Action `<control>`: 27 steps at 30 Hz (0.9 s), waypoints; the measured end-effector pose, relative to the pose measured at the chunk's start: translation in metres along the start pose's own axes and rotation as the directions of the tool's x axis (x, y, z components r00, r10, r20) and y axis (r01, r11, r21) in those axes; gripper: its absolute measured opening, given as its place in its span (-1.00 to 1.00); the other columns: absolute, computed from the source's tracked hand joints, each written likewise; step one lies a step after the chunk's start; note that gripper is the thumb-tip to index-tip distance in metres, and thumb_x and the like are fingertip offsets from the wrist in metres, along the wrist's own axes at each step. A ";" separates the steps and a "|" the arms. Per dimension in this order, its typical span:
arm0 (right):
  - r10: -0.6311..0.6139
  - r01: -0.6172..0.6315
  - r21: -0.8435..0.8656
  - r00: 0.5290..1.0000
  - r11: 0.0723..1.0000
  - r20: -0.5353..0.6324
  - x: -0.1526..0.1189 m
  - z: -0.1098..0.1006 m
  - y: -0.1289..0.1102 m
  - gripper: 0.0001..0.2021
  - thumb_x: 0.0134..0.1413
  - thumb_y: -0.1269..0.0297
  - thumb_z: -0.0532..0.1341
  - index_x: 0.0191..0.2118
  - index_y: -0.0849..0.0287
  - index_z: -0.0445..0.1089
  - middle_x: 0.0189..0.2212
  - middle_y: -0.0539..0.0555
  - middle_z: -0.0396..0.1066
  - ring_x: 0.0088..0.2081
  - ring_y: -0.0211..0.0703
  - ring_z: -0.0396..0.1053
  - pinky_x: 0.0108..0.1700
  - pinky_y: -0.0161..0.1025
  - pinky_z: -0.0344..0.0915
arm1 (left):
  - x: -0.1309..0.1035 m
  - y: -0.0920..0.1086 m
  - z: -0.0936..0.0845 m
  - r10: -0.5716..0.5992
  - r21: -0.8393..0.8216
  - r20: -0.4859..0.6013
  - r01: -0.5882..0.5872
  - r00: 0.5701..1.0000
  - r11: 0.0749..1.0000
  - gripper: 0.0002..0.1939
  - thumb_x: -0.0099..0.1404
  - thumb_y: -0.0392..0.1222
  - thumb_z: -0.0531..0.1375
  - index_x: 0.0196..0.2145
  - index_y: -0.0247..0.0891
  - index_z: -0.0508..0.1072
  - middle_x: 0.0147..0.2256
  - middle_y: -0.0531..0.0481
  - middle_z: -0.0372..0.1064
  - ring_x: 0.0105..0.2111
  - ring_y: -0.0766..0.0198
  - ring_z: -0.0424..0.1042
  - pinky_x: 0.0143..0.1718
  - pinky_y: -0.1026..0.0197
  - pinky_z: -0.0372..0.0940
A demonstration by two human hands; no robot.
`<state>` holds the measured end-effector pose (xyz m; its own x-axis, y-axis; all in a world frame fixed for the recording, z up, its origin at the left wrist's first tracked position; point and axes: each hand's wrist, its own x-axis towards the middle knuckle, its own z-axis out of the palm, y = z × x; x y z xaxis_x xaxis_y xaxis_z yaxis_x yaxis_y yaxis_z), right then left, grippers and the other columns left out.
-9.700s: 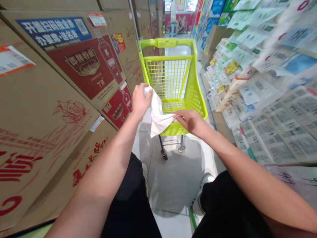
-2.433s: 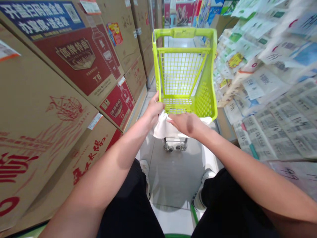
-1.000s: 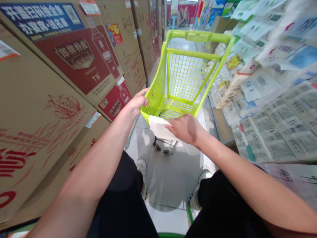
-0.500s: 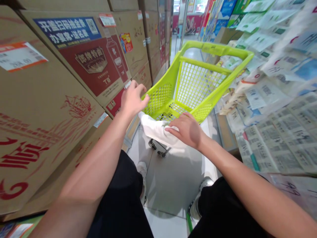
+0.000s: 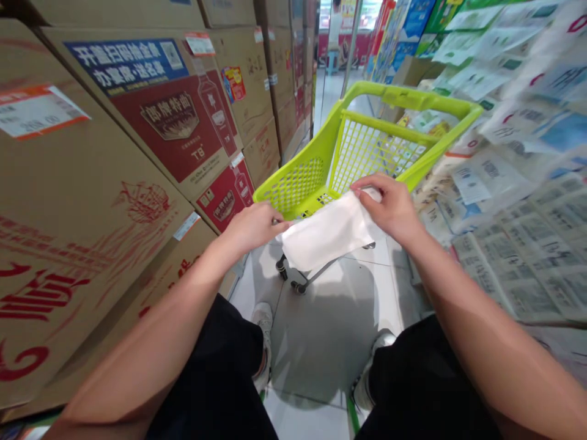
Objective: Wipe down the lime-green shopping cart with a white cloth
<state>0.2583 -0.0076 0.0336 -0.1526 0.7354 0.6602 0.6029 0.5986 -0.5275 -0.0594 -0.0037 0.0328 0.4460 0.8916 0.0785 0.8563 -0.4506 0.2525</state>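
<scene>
Glossy, pale grey floor tiles (image 5: 330, 360) form a narrow path, patched with light and shadow. On the left stand tall stacks of red-printed brown cardboard cartons (image 5: 92, 183) with white, orange-edged price labels (image 5: 43, 112); on the right, white and clear plastic packets (image 5: 486, 174) pile up. A blurred light-blue stool (image 5: 331, 59) stands far ahead near a red panel (image 5: 362, 45).

Brightly lit, apparently from overhead, with a broad soft grey shadow over the floor (image 5: 330, 366) at lower centre and bright patches beside it. Near-white with little texture in the cloth (image 5: 323, 235) at mid-frame; almost detail-free black in the trousers (image 5: 202, 379) below. Washed out at top centre. Soft and smeared among the packets (image 5: 486, 174) at right; stretched and slanted by wide-angle distortion across the cartons (image 5: 92, 189) at left.
</scene>
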 end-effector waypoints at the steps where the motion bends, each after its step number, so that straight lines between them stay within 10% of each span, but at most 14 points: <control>1: -0.008 0.009 -0.024 1.000 1.000 0.006 0.002 -0.006 0.004 -0.86 0.23 0.21 0.25 -0.23 0.06 0.58 -0.22 0.12 0.61 -0.11 0.08 0.53 0.04 0.04 0.40 | -0.002 0.006 -0.001 0.047 -0.019 -0.033 -0.048 0.998 0.999 -0.60 0.43 0.14 0.17 -0.32 -0.16 0.66 -0.26 -0.10 0.55 -0.26 0.13 0.50 -0.21 0.14 0.31; 6: -0.002 0.000 -0.267 1.000 0.964 -0.006 0.005 -0.042 0.036 -0.84 0.23 0.24 0.20 -0.24 0.04 0.55 -0.21 0.15 0.58 -0.07 0.15 0.48 0.07 0.13 0.36 | -0.010 0.040 -0.002 0.253 -0.134 -0.213 -0.285 0.944 0.949 -0.52 0.52 0.15 0.08 -0.40 -0.23 0.49 -0.28 -0.09 0.44 -0.20 0.14 0.45 -0.10 0.08 0.33; 11: -0.057 -0.027 -0.532 0.988 0.846 -0.142 -0.005 -0.041 0.033 -0.80 0.31 0.21 0.14 -0.13 0.06 0.52 0.11 0.23 0.48 0.26 0.34 0.22 0.22 0.30 0.13 | -0.015 0.065 0.015 0.248 0.003 -0.150 -0.250 0.957 0.968 -0.41 0.46 0.30 0.11 0.10 -0.29 0.44 0.04 -0.26 0.47 -0.02 -0.06 0.49 0.00 -0.07 0.37; 19: -0.205 0.404 -0.355 0.852 0.843 0.482 -0.039 0.037 -0.020 -0.62 0.46 0.07 0.03 -0.30 0.09 0.48 -0.33 0.08 0.53 -0.22 -0.02 0.36 -0.06 -0.01 0.12 | -0.005 0.065 0.028 0.278 0.207 0.301 -0.347 0.912 0.915 -0.52 0.42 0.21 0.19 -0.29 -0.29 0.61 -0.32 -0.25 0.61 -0.24 -0.05 0.62 -0.14 0.03 0.42; 27: -0.104 0.206 -0.531 0.971 0.822 0.214 -0.012 -0.001 0.050 -0.69 0.28 0.19 0.06 -0.49 0.08 0.32 -0.50 0.12 0.41 -0.30 0.05 0.25 -0.14 0.00 0.05 | -0.002 0.064 0.026 0.331 0.191 0.353 -0.414 0.875 0.890 -0.71 0.42 -0.03 0.24 -0.22 -0.29 0.64 -0.24 -0.25 0.63 -0.23 0.00 0.62 -0.21 0.10 0.42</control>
<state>0.2907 0.0127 -0.0005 -0.3790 0.7198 0.5815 0.8801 0.4745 -0.0138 0.0015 -0.0359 0.0239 0.7660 0.6146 -0.1884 0.6270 -0.7789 0.0084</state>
